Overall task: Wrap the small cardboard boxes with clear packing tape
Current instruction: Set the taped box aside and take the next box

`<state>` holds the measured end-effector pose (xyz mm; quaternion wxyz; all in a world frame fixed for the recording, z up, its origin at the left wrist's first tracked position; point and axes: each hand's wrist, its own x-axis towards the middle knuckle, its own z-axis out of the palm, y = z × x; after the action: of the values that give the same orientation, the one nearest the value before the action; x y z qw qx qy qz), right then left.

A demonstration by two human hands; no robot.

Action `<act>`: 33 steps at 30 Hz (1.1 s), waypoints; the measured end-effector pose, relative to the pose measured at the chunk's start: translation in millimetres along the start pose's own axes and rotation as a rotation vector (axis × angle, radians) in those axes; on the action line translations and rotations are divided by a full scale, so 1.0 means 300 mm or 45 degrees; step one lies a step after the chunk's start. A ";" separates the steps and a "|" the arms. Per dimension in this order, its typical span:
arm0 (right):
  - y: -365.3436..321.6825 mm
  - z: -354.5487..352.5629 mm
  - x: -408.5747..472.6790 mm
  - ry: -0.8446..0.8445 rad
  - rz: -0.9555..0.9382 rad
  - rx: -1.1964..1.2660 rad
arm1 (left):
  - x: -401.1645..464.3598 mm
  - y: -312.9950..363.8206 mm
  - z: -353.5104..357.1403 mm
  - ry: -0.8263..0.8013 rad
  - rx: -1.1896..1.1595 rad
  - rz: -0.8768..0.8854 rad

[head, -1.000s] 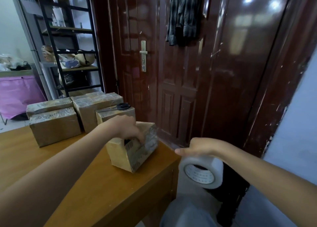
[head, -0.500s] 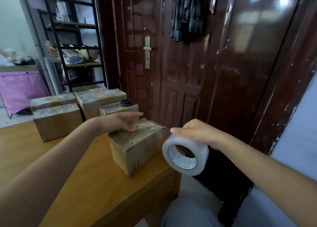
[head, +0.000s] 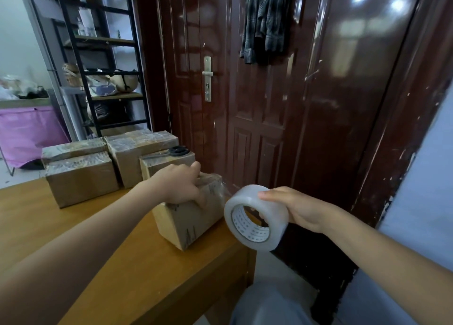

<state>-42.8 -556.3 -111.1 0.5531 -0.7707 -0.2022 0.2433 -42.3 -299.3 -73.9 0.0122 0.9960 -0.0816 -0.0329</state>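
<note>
The room is rather dim, with soft daylight coming from the left side. The glossy door (head: 269, 104) shows two bright round glare spots at the top right and pale reflections lower down. Shadows on the table (head: 73, 226) are weak and soft. The wide lens bends straight lines near the edges. The left hand (head: 180, 186) is slightly blurred; the far shelf (head: 103, 67) looks soft.

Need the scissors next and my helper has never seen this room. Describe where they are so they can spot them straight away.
Start at the wooden table in front of the dark red door. At its far edge stands a cluster of taped cardboard boxes. The black-handled scissors lie flat on top of the smallest, rightmost box, just beyond the left hand; they are the only dark metal item there.
</note>
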 end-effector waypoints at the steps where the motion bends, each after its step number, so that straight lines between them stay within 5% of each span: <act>1: -0.008 -0.003 0.000 0.004 -0.021 0.057 | 0.009 -0.022 -0.006 -0.016 -0.103 -0.022; 5: -0.065 -0.018 0.019 -0.012 -0.022 0.085 | 0.015 -0.076 -0.012 -0.159 -0.766 -0.123; 9: -0.065 0.021 0.047 -0.103 0.350 -0.402 | -0.003 -0.114 0.009 -0.176 -1.105 -0.193; 12: 0.009 0.067 0.069 -0.158 0.574 -0.564 | -0.002 -0.127 0.010 -0.256 -1.150 -0.179; 18: -0.030 0.079 0.075 0.052 0.382 -0.525 | 0.005 -0.178 0.055 -0.249 -1.257 -0.200; 24: -0.060 0.084 0.057 0.158 0.296 -0.565 | 0.002 -0.179 0.085 -0.048 -1.015 0.084; 28: -0.033 0.073 0.027 0.052 0.226 -0.431 | -0.023 -0.127 0.060 0.044 -0.403 0.046; 33: -0.043 0.077 -0.006 0.038 0.151 -0.348 | -0.075 -0.018 0.058 -0.088 0.235 -0.025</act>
<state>-58.5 -536.0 -104.9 0.4307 -0.8530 -0.1793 0.2340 -64.8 -290.8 -90.0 -0.0830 0.9919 -0.0750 -0.0596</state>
